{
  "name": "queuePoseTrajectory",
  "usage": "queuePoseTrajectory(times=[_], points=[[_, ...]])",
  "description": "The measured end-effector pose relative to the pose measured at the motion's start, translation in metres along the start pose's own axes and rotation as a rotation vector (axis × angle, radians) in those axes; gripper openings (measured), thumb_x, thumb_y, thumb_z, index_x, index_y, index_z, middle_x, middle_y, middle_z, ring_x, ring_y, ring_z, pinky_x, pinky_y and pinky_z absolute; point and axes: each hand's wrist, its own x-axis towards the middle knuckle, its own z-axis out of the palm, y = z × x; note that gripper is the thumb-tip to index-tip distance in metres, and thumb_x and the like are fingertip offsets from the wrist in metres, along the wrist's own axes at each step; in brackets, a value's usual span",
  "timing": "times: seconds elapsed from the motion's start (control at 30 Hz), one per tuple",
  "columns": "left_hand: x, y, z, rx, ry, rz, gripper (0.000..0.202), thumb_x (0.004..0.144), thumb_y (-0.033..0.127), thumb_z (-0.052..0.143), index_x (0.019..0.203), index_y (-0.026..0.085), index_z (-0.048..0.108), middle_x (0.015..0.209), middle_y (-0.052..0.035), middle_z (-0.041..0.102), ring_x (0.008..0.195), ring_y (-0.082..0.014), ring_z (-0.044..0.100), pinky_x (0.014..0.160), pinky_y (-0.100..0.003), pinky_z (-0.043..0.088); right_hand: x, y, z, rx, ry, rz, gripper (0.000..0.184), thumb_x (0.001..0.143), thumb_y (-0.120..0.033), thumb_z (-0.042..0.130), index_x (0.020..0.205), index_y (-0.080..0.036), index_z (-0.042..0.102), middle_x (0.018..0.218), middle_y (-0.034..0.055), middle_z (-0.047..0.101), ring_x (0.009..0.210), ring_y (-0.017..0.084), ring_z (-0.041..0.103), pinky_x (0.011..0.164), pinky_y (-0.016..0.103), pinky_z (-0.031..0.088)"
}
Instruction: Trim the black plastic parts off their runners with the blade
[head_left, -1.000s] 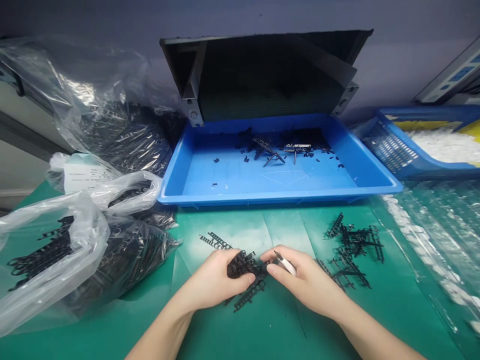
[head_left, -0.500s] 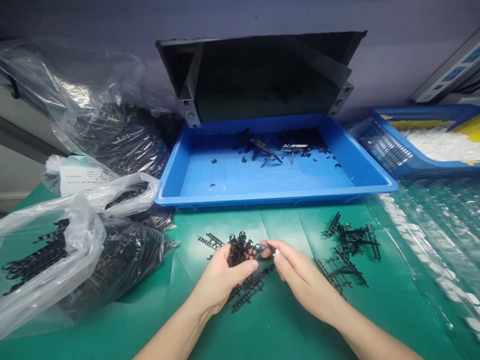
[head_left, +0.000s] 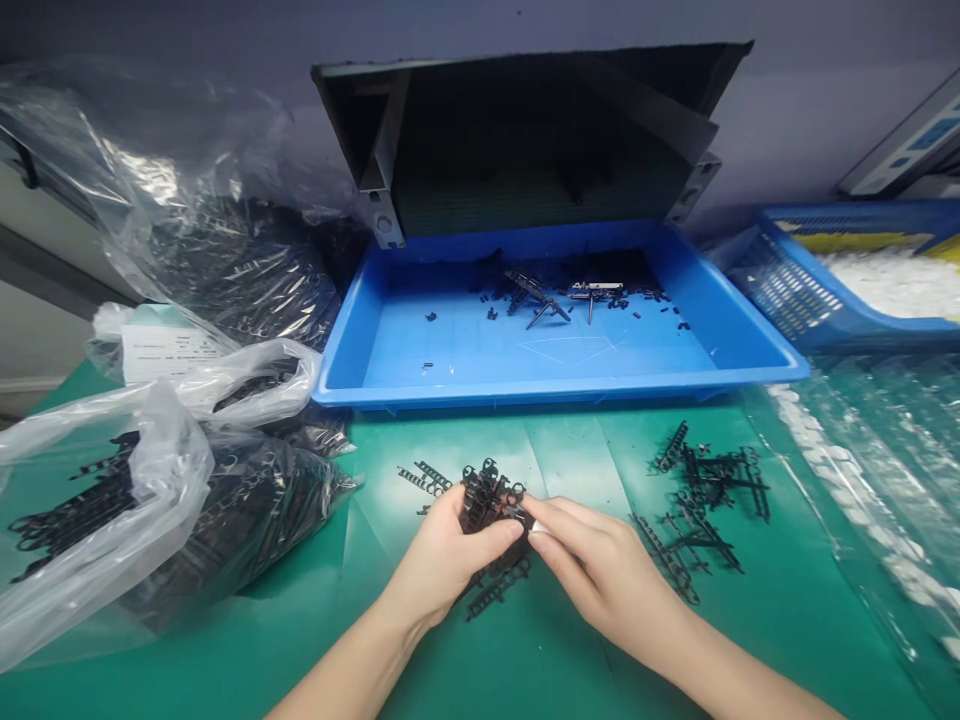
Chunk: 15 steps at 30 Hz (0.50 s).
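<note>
Near centre: the fingers of the left hand (head_left: 448, 552) are closed around a bunch of black parts (head_left: 480, 503) above the green desk (head_left: 525, 660); those of the right hand (head_left: 598, 562) pinch a white object (head_left: 537, 527), mostly hidden, at the bunch's right edge. Right: a loose pile (head_left: 706, 482) of similar parts. Left: a filled clear bag (head_left: 247, 515); beyond it, a white label (head_left: 169, 352), its print too small to read. Far: a blue tray (head_left: 465, 345) holding black pieces (head_left: 529, 290).

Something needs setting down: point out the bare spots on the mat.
Bare mat lies between the blue tray and the right hand, and between the forearms. Crowded: at the left hand, the black pile on the right, the bags.
</note>
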Motion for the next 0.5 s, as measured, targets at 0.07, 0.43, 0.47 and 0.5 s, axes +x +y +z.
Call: queuePoseTrajectory(times=[0.07,0.43,0.47,0.5], points=[[0.001,-0.001,0.001,0.011,0.003,0.001,0.014,0.071,0.021,0.065,0.078,0.014,0.055,0.066,0.0048,0.052,0.056,-0.0049,0.040,0.052,-0.016,0.033,0.000,0.000,0.000,0.003,0.000,-0.003,0.032,0.093,-0.023,0.033,0.117,-0.018,0.053,0.086,0.0054,0.060,0.069,0.019,0.057,0.054,0.029,0.043],[0.002,-0.005,0.013,0.034,0.119,0.021,0.019,0.070,0.025,0.063,0.069,0.015,0.047,0.053,0.0078,0.038,0.047,-0.0050,0.030,0.044,-0.017,0.026,-0.002,0.008,0.014,0.024,0.128,-0.020,0.030,0.093,-0.022,0.033,0.119,-0.024,0.050,0.086,0.0028,0.060,0.070,0.019,0.058,0.056,0.030,0.044],[0.002,-0.002,0.014,0.058,0.128,0.022,0.019,0.070,0.026,0.062,0.068,0.016,0.047,0.052,0.0075,0.039,0.047,-0.0053,0.031,0.044,-0.017,0.028,-0.001,0.009,0.014,0.017,0.142,-0.021,0.030,0.093,-0.023,0.033,0.119,-0.024,0.049,0.088,0.0027,0.061,0.071,0.019,0.058,0.057,0.030,0.045],[0.002,0.003,0.014,0.095,0.136,0.032,0.019,0.069,0.026,0.062,0.067,0.016,0.047,0.052,0.0069,0.041,0.047,-0.0059,0.034,0.045,-0.018,0.030,-0.001,0.011,0.015,0.014,0.152,-0.022,0.030,0.094,-0.023,0.034,0.120,-0.025,0.048,0.089,0.0026,0.061,0.073,0.019,0.058,0.059,0.030,0.045]])
